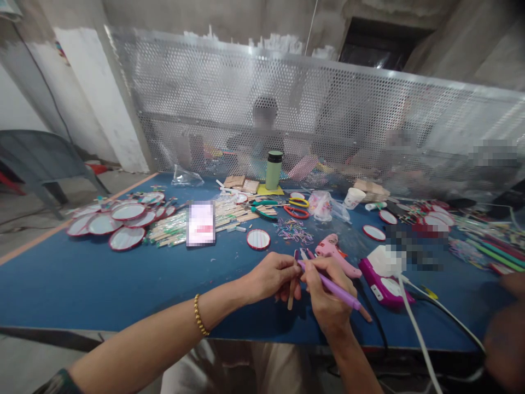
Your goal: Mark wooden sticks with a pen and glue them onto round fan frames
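My left hand [270, 274] is closed around a thin, flat wooden stick [291, 298] that stands nearly upright, its lower end showing below the fingers. My right hand [331, 298] grips a long purple pen-like stick [342, 293], slanting down to the right, with a brownish far end. Both hands meet at the fingertips, where the purple stick's upper end comes close to the wooden one; whether they touch I cannot tell. Just beyond the right hand lies a pink glue gun [337, 256]. A small round red-rimmed mirror [258, 239] rests past my left hand.
Round mirrors [104, 222] pile up at left, beside bundled sticks [168, 227] and a phone [200, 223]. Pliers [262, 212], colourful small bits [294, 231], a green bottle [273, 171] and a paper cup [354, 198] lie farther back. A purple power strip [385, 284] with cables is at right.
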A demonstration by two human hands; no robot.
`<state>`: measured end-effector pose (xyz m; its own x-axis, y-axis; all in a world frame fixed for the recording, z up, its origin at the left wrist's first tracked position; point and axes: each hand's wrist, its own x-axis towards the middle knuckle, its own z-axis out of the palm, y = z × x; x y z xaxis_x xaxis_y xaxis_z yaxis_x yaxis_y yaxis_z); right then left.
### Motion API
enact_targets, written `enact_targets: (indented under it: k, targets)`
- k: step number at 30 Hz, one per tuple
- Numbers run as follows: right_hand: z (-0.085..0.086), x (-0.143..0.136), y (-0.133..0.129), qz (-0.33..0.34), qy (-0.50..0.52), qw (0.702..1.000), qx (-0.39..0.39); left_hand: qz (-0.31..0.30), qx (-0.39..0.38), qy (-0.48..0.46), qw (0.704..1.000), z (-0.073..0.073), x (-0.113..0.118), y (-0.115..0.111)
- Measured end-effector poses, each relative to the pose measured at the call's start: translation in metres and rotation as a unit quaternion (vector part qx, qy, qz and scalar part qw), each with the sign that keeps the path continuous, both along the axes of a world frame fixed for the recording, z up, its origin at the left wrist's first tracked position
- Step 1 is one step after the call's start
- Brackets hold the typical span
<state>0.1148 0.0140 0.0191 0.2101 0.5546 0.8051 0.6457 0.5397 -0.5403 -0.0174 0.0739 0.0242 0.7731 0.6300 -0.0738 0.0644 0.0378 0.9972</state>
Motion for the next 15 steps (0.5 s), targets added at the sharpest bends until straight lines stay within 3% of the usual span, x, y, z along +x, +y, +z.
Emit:
enact_targets:
  k: [15]
  targets:
    - [-0.0021, 0.0005, -0.0001, -0.012, 0.005, 1.0, -0.012, -0.006, 0.005, -0.001, 1.0, -0.0027, 0.0002, 0.0011]
